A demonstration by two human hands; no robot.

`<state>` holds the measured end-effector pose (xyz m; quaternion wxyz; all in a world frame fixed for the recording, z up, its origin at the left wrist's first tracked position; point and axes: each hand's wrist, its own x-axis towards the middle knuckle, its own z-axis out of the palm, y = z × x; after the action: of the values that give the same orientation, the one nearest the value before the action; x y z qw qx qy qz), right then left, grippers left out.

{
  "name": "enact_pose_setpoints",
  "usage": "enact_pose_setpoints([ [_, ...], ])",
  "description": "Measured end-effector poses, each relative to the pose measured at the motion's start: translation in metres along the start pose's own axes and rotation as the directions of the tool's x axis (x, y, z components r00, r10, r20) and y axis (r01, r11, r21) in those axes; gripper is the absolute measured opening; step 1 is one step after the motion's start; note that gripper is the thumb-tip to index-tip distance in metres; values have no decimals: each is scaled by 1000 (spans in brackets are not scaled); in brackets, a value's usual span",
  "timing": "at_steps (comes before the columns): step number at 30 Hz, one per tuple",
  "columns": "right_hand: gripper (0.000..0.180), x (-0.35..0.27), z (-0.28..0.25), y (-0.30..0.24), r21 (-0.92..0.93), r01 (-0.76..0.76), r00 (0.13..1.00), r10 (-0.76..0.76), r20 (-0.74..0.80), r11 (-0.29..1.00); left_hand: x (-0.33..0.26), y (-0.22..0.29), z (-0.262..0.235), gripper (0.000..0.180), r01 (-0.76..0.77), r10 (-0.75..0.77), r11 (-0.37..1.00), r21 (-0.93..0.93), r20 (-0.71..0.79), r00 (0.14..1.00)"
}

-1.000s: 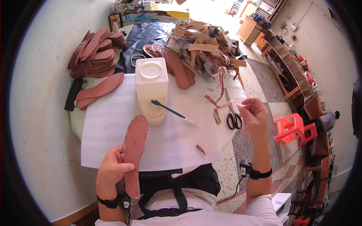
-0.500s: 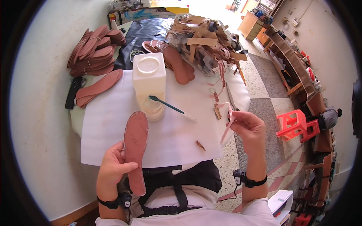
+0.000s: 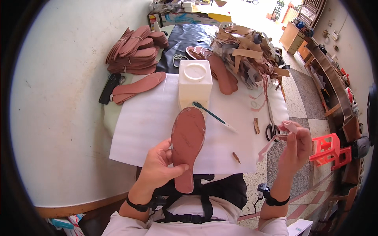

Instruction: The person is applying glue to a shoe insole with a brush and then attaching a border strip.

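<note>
1. Daylight pours through the far opening (image 3: 256, 17), bleached to white.
2. Glare streaks the black sheet (image 3: 182, 37); soft shadow tints the wall (image 3: 71, 118).
3. Fisheye curvature bends the bench (image 3: 334, 84) inside dark, rounded edges.
4. The strip (image 3: 267, 150) appears slightly soft, perhaps motion-blurred.

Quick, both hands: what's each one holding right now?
Left hand: closed on a reddish-brown insole, thumb across its narrow part.
Right hand: closed on a thin pale pink strip, one end dangling.

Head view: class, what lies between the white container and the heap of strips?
In the head view, overlapping reddish-brown insoles lie between the container and the heap.
</note>
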<state>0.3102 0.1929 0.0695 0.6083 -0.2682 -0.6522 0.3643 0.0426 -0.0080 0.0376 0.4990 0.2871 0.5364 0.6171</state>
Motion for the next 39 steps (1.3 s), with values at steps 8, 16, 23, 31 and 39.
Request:
enact_pose_setpoints([
  [8, 14, -5, 26, 11, 354, -594, 803, 511, 306, 723, 1, -6, 16, 69, 25, -26, 999, 27, 37, 999],
  [16, 25, -3, 40, 7, 150, -636, 753, 567, 333, 757, 0, -13, 15, 73, 3, -7, 998, 56, 88, 996],
  [23, 27, -7, 54, 2, 9, -623, 717, 566, 407, 782, -5, -15, 21, 72, -26, 23, 999, 48, 68, 997],
  [31, 32, -6, 62, 4, -62, -597, 697, 556, 453, 800, -8, -18, 22, 72, -29, 20, 994, 101, 89, 996],
  [39, 52, -17, 62, 10, -24, -698, 604, 606, 518, 716, -13, -21, 24, 70, -64, 57, 992, 108, 65, 996],
])
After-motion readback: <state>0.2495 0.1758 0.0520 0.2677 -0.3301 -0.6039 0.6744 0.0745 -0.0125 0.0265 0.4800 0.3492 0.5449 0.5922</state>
